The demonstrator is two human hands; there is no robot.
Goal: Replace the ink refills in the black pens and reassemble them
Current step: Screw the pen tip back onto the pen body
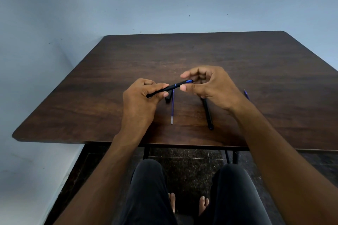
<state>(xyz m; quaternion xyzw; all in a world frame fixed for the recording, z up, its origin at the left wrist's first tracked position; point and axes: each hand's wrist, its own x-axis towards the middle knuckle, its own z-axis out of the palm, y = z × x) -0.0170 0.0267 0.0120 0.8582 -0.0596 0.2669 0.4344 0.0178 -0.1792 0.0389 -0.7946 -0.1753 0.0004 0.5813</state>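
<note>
My left hand (141, 97) grips a black pen (172, 88) by its rear half, with the pen slanting up to the right above the dark wooden table (109, 82). The pen's blue tip section points into my right hand (210, 86), whose thumb and fingers are spread around the tip without closing on it. A loose ink refill (172, 109), blue with a clear end, lies on the table below the held pen. A short black pen cap (168, 97) lies beside it. A second black pen (208, 114) lies under my right wrist.
Another blue-tipped piece (246, 94) lies on the table right of my right forearm, mostly hidden. The table stands against a pale blue wall. Its front edge (182, 143) is near my knees.
</note>
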